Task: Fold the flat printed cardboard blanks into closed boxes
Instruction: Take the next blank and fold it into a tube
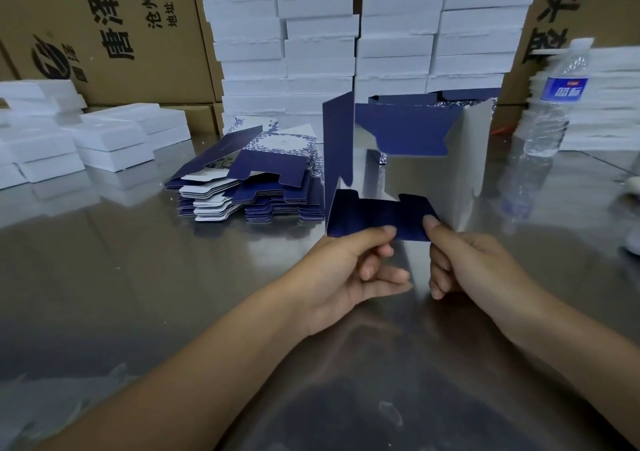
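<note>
A half-opened cardboard blank (464,170), dark blue outside and white inside, stands as an open tube on the steel table (138,277), its open end facing me. My left hand (349,274) pinches the near blue bottom flap (377,217) between thumb and fingers. My right hand (464,263) pinches the same flap at its right end. Another blue flap (408,132) hangs down from the top edge, and a side flap (337,139) stands out at the left. A stack of flat blue-and-white printed blanks (256,187) lies to the left, behind my hands.
Stacks of white boxes (356,35) form a wall behind the blank. White foam trays (114,139) lie at the left and brown shipping cartons (104,28) behind them. A plastic water bottle (554,104) stands at the right, next to more white trays (609,104).
</note>
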### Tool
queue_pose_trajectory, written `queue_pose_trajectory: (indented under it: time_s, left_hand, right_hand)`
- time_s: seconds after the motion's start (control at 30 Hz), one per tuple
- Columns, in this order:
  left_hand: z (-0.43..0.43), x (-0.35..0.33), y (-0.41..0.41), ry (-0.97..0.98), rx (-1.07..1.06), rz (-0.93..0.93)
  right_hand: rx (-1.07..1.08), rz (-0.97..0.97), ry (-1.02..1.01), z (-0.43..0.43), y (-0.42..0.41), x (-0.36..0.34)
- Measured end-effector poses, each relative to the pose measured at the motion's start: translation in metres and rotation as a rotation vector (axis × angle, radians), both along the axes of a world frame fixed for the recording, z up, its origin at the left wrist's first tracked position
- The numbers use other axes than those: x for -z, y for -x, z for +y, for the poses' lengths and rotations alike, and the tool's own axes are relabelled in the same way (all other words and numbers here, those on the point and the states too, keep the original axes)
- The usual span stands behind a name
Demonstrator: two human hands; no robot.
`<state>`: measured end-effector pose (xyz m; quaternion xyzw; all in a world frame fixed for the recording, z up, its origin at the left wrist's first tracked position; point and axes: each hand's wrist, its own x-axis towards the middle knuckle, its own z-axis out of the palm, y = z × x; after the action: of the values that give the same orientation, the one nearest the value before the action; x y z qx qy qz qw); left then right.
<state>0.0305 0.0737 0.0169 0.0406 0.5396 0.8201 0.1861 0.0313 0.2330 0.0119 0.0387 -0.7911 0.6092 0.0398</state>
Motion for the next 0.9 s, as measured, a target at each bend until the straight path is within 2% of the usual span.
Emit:
queue_pose_trajectory:
  time_s: [0.13,0.23,0.4,0.5,0.57,0.67,0.7,0.77,0.9]
  left_hand:
    - [-0.004,0.002,0.003,0.034,-0.014,-0.04]
    - [-0.004,0.004,0.004,0.071,-0.011,-0.054]
    - [-0.007,0.0,0.008,0.133,-0.074,-0.005]
    - [-0.013,-0.002,0.013,0.208,-0.2,0.032]
    - [-0.018,0.0,0.017,0.412,-0.326,0.169]
    - [-0.025,0.005,0.019,0.869,-0.527,0.509]
    - [-0.026,0.006,0.018,0.925,-0.559,0.579]
    - [-0.024,0.007,0.017,0.902,-0.562,0.643]
    - [-0.02,0.005,0.014,0.737,-0.501,0.732]
  right_hand:
    - [0.073,0.187,-0.562,0.012,-0.001,-0.001]
    - [0.156,0.299,-0.692,0.019,0.0,0.001]
    - [0.254,0.523,-0.467,0.02,0.007,0.005]
    - [0.267,0.549,-0.402,0.022,0.009,0.006]
    - [0.25,0.559,-0.376,0.022,0.01,0.006]
    - [0.212,0.592,-0.387,0.023,0.009,0.006]
    - [0.207,0.6,-0.406,0.023,0.009,0.006]
    - [0.195,0.592,-0.435,0.024,0.008,0.006]
    - [0.131,0.553,-0.422,0.024,0.009,0.007]
